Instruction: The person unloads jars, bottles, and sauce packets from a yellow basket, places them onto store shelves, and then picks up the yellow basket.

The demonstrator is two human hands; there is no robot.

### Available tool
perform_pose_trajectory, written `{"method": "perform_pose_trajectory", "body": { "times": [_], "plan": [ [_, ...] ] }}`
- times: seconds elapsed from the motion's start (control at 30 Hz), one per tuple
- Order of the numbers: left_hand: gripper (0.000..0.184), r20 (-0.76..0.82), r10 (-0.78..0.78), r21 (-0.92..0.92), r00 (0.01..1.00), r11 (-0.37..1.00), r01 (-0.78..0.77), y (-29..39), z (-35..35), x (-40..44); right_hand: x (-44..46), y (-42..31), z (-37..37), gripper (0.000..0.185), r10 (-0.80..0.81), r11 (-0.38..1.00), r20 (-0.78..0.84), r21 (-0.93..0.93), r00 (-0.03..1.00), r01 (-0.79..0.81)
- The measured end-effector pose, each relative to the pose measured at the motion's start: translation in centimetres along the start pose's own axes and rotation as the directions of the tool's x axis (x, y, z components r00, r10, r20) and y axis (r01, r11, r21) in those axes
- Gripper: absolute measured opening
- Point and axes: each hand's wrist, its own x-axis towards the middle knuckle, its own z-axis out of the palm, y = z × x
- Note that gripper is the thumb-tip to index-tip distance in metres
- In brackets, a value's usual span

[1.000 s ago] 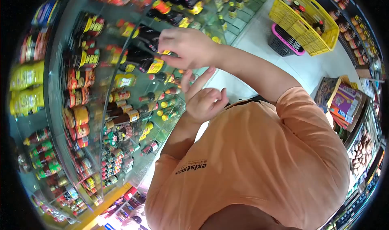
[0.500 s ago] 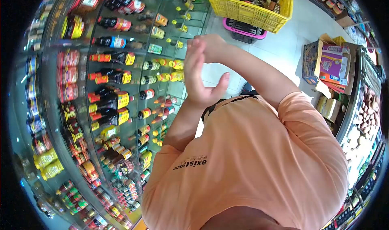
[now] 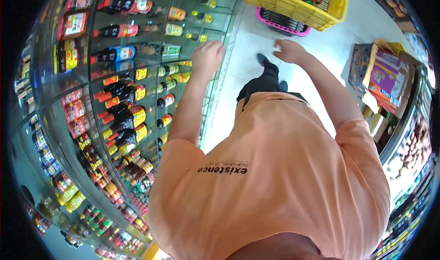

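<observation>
My left hand (image 3: 207, 58) is raised beside the glass shelves, its back toward me and its fingers curled in. I see nothing held in it. Nearest to it are small yellow-capped bottles (image 3: 201, 16) and a row of soy sauce bottles (image 3: 128, 115) lying further left. Over the pale floor hangs my right hand (image 3: 290, 51), loosely bent, with a gap between thumb and fingers and no object in it. Beyond that hand stands a yellow plastic crate (image 3: 298, 7) with jars and bottles inside, above a pink-rimmed black basket (image 3: 282, 22).
Glass shelving full of bottles, cans (image 3: 75, 118) and jars runs along the left. An opened cardboard box (image 3: 360, 70) with purple packets (image 3: 385, 72) stands at the right, near a lit display of brown items (image 3: 416, 138). My shoe (image 3: 262, 59) shows on the tiled floor.
My hands were close together in front of my waist, the left with fingers stretched. They have moved apart, left toward the shelves, right over the floor. A leg and shoe have come into view.
</observation>
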Motion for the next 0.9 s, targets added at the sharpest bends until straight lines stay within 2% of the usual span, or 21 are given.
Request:
{"method": "perform_pose_trajectory", "body": {
  "times": [0.03,0.07,0.1,0.13,0.23,0.27,0.37,0.4,0.43,0.47,0.5,0.57,0.6,0.67,0.73,0.77,0.8,0.83,0.87,0.9],
  "plan": [
    [0.016,0.11,-0.201,-0.021,0.973,0.979,0.205,-0.3,0.6,0.6,0.3,1.2,0.0,0.042,-0.023,0.999,0.043,-0.032,0.999,0.025],
    [0.016,0.112,-0.238,-0.014,0.965,0.97,0.241,-1.1,1.0,1.4,0.2,1.0,-0.8,0.041,0.005,1.0,0.073,-0.017,0.997,-0.004],
    [0.017,0.155,-0.226,-0.074,0.962,0.968,0.24,-2.0,1.3,2.5,0.7,0.8,-1.7,0.04,0.022,1.0,0.159,-0.023,0.987,-0.019],
    [0.019,0.191,-0.202,-0.138,0.961,0.963,0.23,-2.7,1.5,4.0,0.8,0.2,-2.9,0.039,0.004,1.0,0.172,0.012,0.985,-0.006],
    [0.023,0.075,-0.218,-0.168,0.973,0.959,0.228,-3.4,1.9,8.5,0.7,-1.0,-6.1,0.038,0.04,0.997,0.234,0.057,0.971,-0.054],
    [0.023,0.072,-0.226,-0.172,0.972,0.957,0.235,-3.9,2.1,9.9,0.8,-1.6,-7.5,0.039,0.099,0.988,0.304,0.087,0.947,-0.131],
    [0.03,0.092,-0.229,-0.301,0.969,0.921,0.246,-4.8,2.4,14.1,1.6,-2.4,-10.6,0.034,0.128,0.971,0.327,0.149,0.936,-0.185],
    [0.03,0.09,-0.232,-0.305,0.969,0.919,0.248,-4.7,2.6,15.7,2.2,-3.0,-11.5,0.025,0.056,0.974,0.22,0.203,0.974,-0.102],
    [0.032,0.114,-0.297,-0.434,0.948,0.844,0.316,-4.4,2.9,17.0,2.7,-3.8,-12.3,0.019,-0.013,0.968,0.114,0.25,0.993,-0.016],
    [0.034,0.146,-0.356,-0.55,0.923,0.746,0.375,-4.1,3.3,18.2,3.7,-5.0,-13.0,0.019,-0.013,0.968,0.121,0.249,0.993,-0.017],
    [0.034,0.144,-0.361,-0.551,0.922,0.744,0.377,-3.8,3.9,19.5,5.3,-6.5,-13.8,0.019,-0.083,0.955,0.028,0.288,0.996,0.072],
    [0.039,0.177,-0.436,-0.725,0.882,0.548,0.416,-2.5,5.0,21.9,8.2,-9.1,-15.1,0.022,-0.278,0.881,-0.147,0.354,0.949,0.313],
    [0.039,0.179,-0.441,-0.724,0.88,0.547,0.421,-1.6,5.3,22.7,9.5,-10.0,-15.4,0.022,-0.395,0.804,-0.233,0.381,0.889,0.457],
    [0.041,0.183,-0.483,-0.785,0.856,0.453,0.423,-0.1,5.5,24.8,11.3,-10.8,-16.0,0.021,-0.43,0.785,-0.276,0.356,0.859,0.507],
    [0.041,0.171,-0.473,-0.802,0.864,0.443,0.401,1.0,5.9,26.2,12.2,-10.9,-17.4,0.022,-0.533,0.744,-0.461,0.144,0.709,0.653],
    [0.041,0.2,-0.478,-0.862,0.855,0.329,0.386,1.5,6.2,26.7,12.2,-10.4,-18.5,0.023,-0.58,0.757,-0.374,0.079,0.724,0.648],
    [0.041,0.226,-0.479,-0.908,0.848,0.211,0.362,2.0,6.6,27.3,11.8,-10.1,-19.6,0.023,-0.59,0.749,-0.366,0.084,0.719,0.657],
    [0.039,0.26,-0.486,-0.93,0.835,0.107,0.351,2.2,7.8,28.0,11.2,-9.8,-20.9,0.046,-0.538,0.807,-0.358,0.041,0.763,0.589],
    [0.039,0.254,-0.498,-0.931,0.829,0.107,0.349,2.9,8.0,28.6,10.8,-9.6,-22.3,0.069,-0.481,0.858,-0.351,-0.001,0.803,0.513],
    [0.037,0.242,-0.515,-0.913,0.823,0.167,0.373,3.6,8.2,29.3,11.1,-7.8,-22.4,0.104,-0.422,0.845,-0.411,0.145,0.808,0.515]
  ]
}}
